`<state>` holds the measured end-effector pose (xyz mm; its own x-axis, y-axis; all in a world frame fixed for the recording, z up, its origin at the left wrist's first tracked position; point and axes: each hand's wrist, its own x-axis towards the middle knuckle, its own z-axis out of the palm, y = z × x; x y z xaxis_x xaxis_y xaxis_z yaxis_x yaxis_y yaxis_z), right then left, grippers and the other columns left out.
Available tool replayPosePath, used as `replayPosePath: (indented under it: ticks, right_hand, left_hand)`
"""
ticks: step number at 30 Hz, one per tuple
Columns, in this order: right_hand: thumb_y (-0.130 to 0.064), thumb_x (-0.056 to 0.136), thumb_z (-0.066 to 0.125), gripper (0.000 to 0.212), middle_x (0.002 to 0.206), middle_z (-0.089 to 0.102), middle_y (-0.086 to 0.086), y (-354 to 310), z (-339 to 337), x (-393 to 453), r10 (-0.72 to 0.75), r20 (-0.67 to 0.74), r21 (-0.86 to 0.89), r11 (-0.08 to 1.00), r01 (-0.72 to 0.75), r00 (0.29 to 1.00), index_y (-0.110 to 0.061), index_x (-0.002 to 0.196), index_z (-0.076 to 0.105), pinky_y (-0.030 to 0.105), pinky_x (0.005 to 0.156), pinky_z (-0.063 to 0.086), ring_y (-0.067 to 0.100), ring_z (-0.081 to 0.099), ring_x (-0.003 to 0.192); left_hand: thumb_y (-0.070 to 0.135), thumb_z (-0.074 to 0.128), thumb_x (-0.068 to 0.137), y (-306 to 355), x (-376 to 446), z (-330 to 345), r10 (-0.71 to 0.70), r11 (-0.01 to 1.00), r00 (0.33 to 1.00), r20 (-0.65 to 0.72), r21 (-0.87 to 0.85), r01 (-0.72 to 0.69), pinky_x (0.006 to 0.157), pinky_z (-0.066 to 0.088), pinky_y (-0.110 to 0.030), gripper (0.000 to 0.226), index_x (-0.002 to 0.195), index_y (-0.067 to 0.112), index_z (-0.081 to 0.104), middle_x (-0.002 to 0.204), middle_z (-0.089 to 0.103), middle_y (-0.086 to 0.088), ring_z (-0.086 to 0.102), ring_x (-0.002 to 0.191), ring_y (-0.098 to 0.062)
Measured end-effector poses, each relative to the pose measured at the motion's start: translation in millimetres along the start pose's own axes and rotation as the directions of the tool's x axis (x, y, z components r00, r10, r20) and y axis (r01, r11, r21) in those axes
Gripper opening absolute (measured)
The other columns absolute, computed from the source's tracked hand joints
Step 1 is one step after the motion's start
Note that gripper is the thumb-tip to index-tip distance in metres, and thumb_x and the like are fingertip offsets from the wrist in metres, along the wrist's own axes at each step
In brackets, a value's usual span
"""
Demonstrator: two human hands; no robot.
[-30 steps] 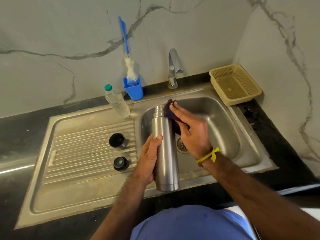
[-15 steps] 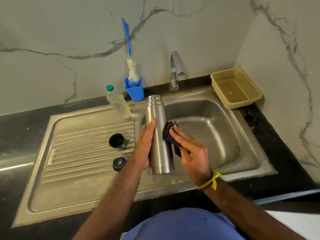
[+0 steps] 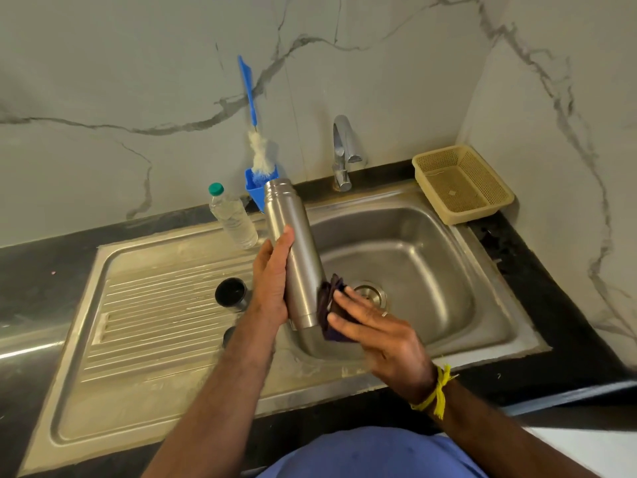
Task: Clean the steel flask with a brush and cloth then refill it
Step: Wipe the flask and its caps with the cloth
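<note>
Fingers [image 3: 348, 300] of the right hand [image 3: 382, 334] press a dark cloth [image 3: 327, 305] against the flask [image 3: 293, 250] base; the left hand [image 3: 272, 284] wraps its middle, tilted above the sink [image 3: 482, 294]. Smooth, rigid steel looks slippery; mid-body seems the safest hold.

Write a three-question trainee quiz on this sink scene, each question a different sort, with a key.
1. True or false: the left hand grips the tall steel flask.
2. The dark purple cloth under the right hand presses near the flask's: A) mouth B) base C) middle.
3. Fill in: the blue-handled bottle brush stands in a blue ____.

Key: 1 true; 2 B; 3 holder.
</note>
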<state>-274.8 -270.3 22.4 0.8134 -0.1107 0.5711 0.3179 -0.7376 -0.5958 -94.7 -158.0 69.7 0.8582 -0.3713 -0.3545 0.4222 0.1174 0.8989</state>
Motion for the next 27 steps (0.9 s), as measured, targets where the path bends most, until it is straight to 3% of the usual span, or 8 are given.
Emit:
replayPosePath:
  ticks: [2,6,9,12,15,21,24,27]
  right_hand:
    - [0.014,0.09,0.051,0.047,0.146,0.053,0.015,-1.7,3.4,1.9,0.12,-0.079,0.036,0.992,-0.117,0.99,-0.006,0.131,0.063,0.05,0.106,0.049,0.025,0.052,0.137]
    - [0.018,0.087,0.054,0.05,0.145,0.054,0.017,-5.1,4.9,5.1,0.043,-0.052,0.027,0.999,-0.041,0.998,-0.004,0.131,0.063,0.042,0.112,0.045,0.025,0.053,0.137]
    - [0.018,0.084,0.052,0.053,0.143,0.056,0.012,-0.3,2.8,22.1,0.228,-0.148,0.055,0.973,-0.222,0.962,-0.004,0.131,0.064,0.041,0.108,0.048,0.017,0.055,0.134]
    - [0.016,0.087,0.051,0.048,0.142,0.057,0.015,-2.5,2.6,30.5,0.111,-0.125,0.001,0.994,-0.112,0.986,-0.004,0.128,0.066,0.037,0.111,0.047,0.023,0.054,0.135]
    - [0.019,0.084,0.055,0.056,0.144,0.057,0.009,4.6,-1.5,38.3,0.163,-0.121,0.023,0.987,-0.161,0.979,-0.01,0.131,0.065,0.041,0.11,0.048,0.017,0.054,0.136]
    - [0.018,0.086,0.055,0.056,0.145,0.056,0.01,4.1,1.7,41.7,0.05,-0.097,-0.037,0.998,-0.054,0.994,-0.012,0.132,0.065,0.042,0.11,0.048,0.022,0.05,0.139]
    - [0.016,0.086,0.054,0.057,0.147,0.055,0.008,8.2,2.4,51.5,0.223,-0.153,0.022,0.975,-0.222,0.963,-0.012,0.135,0.061,0.047,0.109,0.048,0.019,0.05,0.139]
    - [0.014,0.089,0.054,0.055,0.147,0.053,0.009,3.0,3.1,52.1,0.087,-0.103,-0.035,0.995,-0.091,0.991,-0.015,0.136,0.059,0.041,0.112,0.045,0.023,0.046,0.142]
  left_hand:
    - [0.059,0.077,0.073,3.7,-3.0,2.9,0.005,1.0,1.0,-0.023,0.021,-0.005,0.07,0.059,-0.036,0.068,0.124,0.015,0.066,0.106,0.075,-0.016,0.073,0.09,-0.027]
    - [0.054,0.074,0.077,2.6,-8.2,3.3,0.044,0.999,0.999,-0.006,0.026,-0.043,0.069,0.059,-0.035,0.053,0.109,0.012,0.071,0.094,0.076,-0.012,0.073,0.083,-0.024]
    - [0.054,0.081,0.079,-4.6,-14.6,4.8,0.076,0.996,0.997,0.003,0.041,-0.076,0.077,0.061,-0.044,0.061,0.113,0.004,0.07,0.104,0.075,-0.021,0.073,0.091,-0.033]
    - [0.056,0.081,0.077,-16.8,-18.4,4.5,0.106,0.994,0.992,0.069,0.017,-0.107,0.093,0.057,-0.058,0.074,0.126,0.003,0.063,0.118,0.07,-0.028,0.069,0.108,-0.047]
    - [0.052,0.083,0.074,-19.9,-26.1,3.8,0.077,0.997,0.997,0.032,0.005,-0.077,0.083,0.061,-0.05,0.081,0.133,0.005,0.055,0.119,0.071,-0.021,0.073,0.1,-0.035]
    - [0.047,0.064,0.094,-28.9,-37.5,-1.2,0.044,0.999,0.993,0.112,-0.025,-0.041,0.096,0.056,-0.054,0.059,0.133,0.003,0.058,0.126,0.066,-0.027,0.066,0.111,-0.038]
    - [0.049,0.061,0.096,-31.7,-41.4,-1.9,0.038,0.998,0.991,0.127,0.042,-0.044,0.099,0.055,-0.055,0.057,0.133,0.006,0.058,0.127,0.065,-0.027,0.064,0.116,-0.041]
    - [0.055,0.054,0.098,-35.4,-44.5,-1.6,-0.01,1.0,0.988,0.154,0.016,0.008,0.105,0.05,-0.056,0.059,0.137,0.011,0.059,0.131,0.064,-0.026,0.06,0.126,-0.044]
